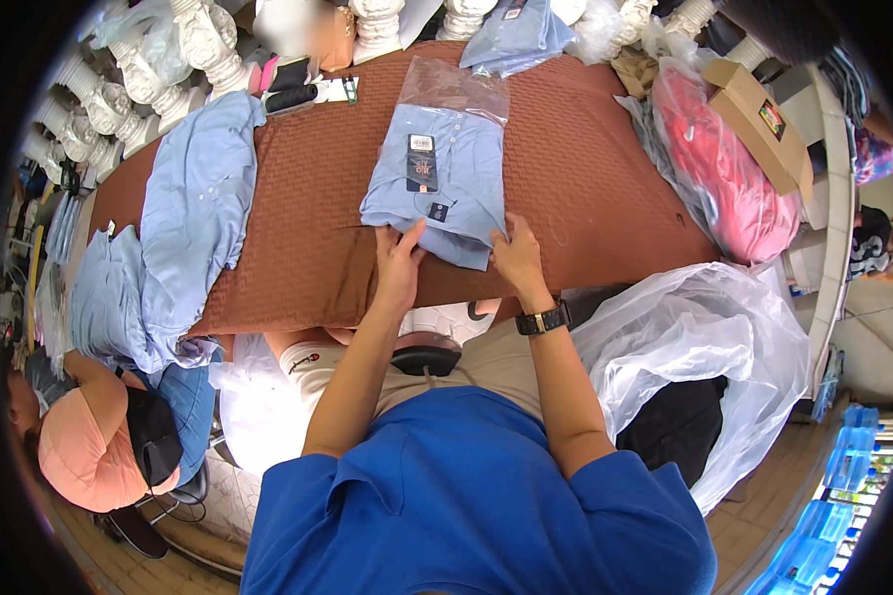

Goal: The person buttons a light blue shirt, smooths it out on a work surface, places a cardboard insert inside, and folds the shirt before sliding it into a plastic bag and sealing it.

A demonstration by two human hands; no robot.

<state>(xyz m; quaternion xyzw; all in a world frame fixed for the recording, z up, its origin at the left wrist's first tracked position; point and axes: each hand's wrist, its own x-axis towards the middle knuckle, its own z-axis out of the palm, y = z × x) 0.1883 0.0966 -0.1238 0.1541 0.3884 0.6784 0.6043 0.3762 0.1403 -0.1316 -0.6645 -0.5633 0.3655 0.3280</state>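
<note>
A folded light blue shirt with a dark hang tag lies on the brown quilted table cover, its upper part inside a clear plastic bag. My left hand presses on the shirt's near left corner. At the near right corner, my right hand, with a black watch on its wrist, pinches the shirt's edge. Both hands rest at the table's front edge.
Unfolded blue shirts hang over the table's left end. A pink garment in plastic and a cardboard box lie at right. A large clear bag sits by my right side. A seated person in orange is lower left.
</note>
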